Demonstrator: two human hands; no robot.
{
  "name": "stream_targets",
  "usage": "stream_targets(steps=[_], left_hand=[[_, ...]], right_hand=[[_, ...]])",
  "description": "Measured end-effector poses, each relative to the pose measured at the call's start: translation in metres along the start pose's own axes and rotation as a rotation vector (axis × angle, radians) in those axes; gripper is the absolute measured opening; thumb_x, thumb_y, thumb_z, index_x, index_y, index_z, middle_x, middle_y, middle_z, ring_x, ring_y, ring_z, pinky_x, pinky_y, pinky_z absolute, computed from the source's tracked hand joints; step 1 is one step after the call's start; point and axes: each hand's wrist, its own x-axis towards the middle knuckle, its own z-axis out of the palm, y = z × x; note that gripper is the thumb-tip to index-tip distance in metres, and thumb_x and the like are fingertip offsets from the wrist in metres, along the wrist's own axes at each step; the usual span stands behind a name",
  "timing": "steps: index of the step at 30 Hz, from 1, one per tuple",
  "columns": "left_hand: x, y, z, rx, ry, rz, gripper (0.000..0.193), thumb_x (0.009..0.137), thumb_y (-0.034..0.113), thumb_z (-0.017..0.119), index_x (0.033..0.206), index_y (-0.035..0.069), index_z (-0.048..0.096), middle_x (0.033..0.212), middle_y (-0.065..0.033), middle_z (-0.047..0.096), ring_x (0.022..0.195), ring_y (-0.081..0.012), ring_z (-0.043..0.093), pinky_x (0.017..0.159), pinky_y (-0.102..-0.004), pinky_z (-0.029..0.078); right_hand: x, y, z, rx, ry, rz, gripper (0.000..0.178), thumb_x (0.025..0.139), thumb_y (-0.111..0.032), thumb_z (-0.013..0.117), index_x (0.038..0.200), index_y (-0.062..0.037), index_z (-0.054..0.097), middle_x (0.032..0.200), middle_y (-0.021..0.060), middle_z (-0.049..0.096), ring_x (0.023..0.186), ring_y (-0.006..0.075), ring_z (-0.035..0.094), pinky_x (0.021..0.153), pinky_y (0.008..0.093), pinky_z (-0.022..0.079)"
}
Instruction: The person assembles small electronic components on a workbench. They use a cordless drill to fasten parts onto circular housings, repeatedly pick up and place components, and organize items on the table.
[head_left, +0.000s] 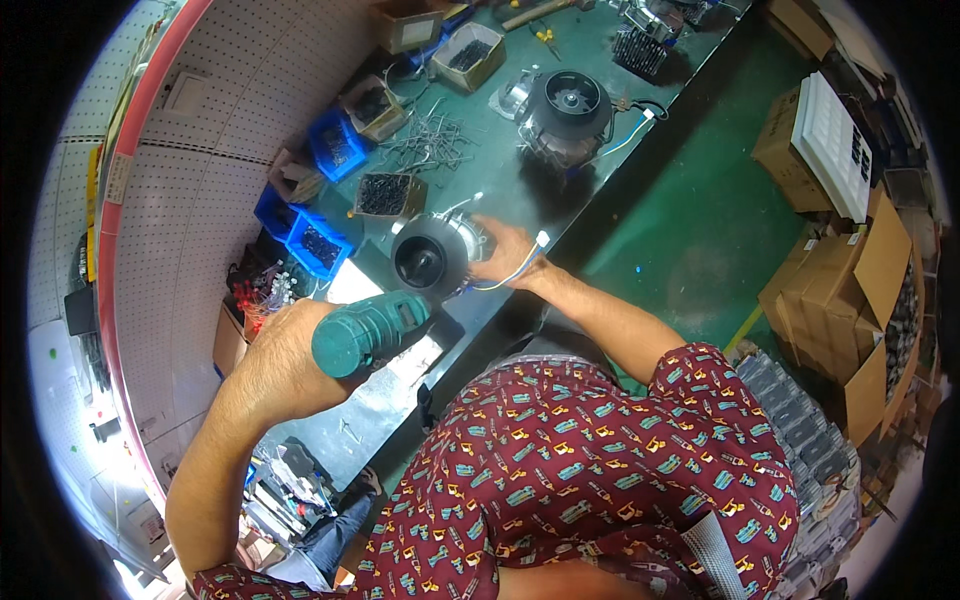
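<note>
My left hand [285, 355] grips a green power screwdriver [368, 333], its nose pointing at a round dark motor housing [430, 257] on the green workbench [560, 200]. My right hand [505, 252] holds the right side of that housing, next to its yellow and blue wires [520, 272]. A second, larger black round motor unit [567, 108] stands farther back on the bench.
Blue bins [318, 245] and cardboard boxes of dark screws [385, 195] line the bench's left side by a white pegboard wall [200, 180]. Loose metal clips [430, 145] lie between them. Cardboard cartons [850, 300] stand on the green floor at the right.
</note>
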Motion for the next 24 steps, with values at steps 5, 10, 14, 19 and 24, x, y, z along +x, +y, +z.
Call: stream_targets(steps=[5, 10, 14, 19, 24], left_hand=[[-0.002, -0.001, 0.002, -0.098, 0.031, 0.021, 0.030, 0.073, 0.014, 0.080, 0.100, 0.005, 0.070, 0.085, -0.0153, 0.072, 0.078, -0.0302, 0.070, 0.078, -0.0390, 0.057], [0.002, 0.003, 0.002, -0.074, 0.018, 0.018, 0.034, 0.075, 0.013, 0.079, 0.106, 0.005, 0.069, 0.093, -0.0141, 0.071, 0.085, -0.0289, 0.070, 0.082, -0.0387, 0.056], [0.003, 0.005, 0.006, -0.038, 0.006, 0.004, 0.034, 0.075, 0.013, 0.079, 0.107, 0.006, 0.069, 0.093, -0.0136, 0.071, 0.086, -0.0293, 0.069, 0.083, -0.0390, 0.056], [0.001, 0.009, 0.007, -0.049, 0.021, -0.014, 0.035, 0.076, 0.013, 0.079, 0.109, 0.007, 0.070, 0.094, -0.0133, 0.071, 0.088, -0.0286, 0.070, 0.085, -0.0391, 0.056], [-0.001, 0.004, 0.011, -0.092, 0.068, 0.028, 0.028, 0.079, 0.020, 0.075, 0.104, 0.008, 0.071, 0.090, -0.0165, 0.072, 0.085, -0.0317, 0.071, 0.080, -0.0419, 0.057]], right_hand=[[0.003, 0.000, 0.002, -0.019, 0.026, 0.010, 0.083, 0.067, -0.041, 0.081, 0.133, 0.0022, 0.055, 0.115, 0.0262, 0.067, 0.107, 0.0370, 0.068, 0.095, 0.0398, 0.053], [0.002, 0.005, 0.002, -0.028, 0.007, 0.027, 0.083, 0.068, -0.043, 0.081, 0.134, 0.0018, 0.055, 0.118, 0.0265, 0.066, 0.109, 0.0370, 0.067, 0.097, 0.0394, 0.052], [0.001, 0.003, 0.004, -0.023, 0.055, -0.016, 0.082, 0.068, -0.044, 0.080, 0.133, -0.0008, 0.056, 0.117, 0.0259, 0.067, 0.109, 0.0372, 0.067, 0.097, 0.0400, 0.052], [0.002, 0.011, 0.007, -0.015, 0.049, 0.009, 0.080, 0.067, -0.042, 0.079, 0.133, -0.0034, 0.057, 0.116, 0.0245, 0.068, 0.107, 0.0370, 0.067, 0.097, 0.0406, 0.052], [0.002, 0.005, 0.005, 0.001, 0.038, 0.042, 0.079, 0.068, -0.041, 0.077, 0.134, -0.0033, 0.057, 0.116, 0.0244, 0.068, 0.108, 0.0371, 0.067, 0.097, 0.0410, 0.052]])
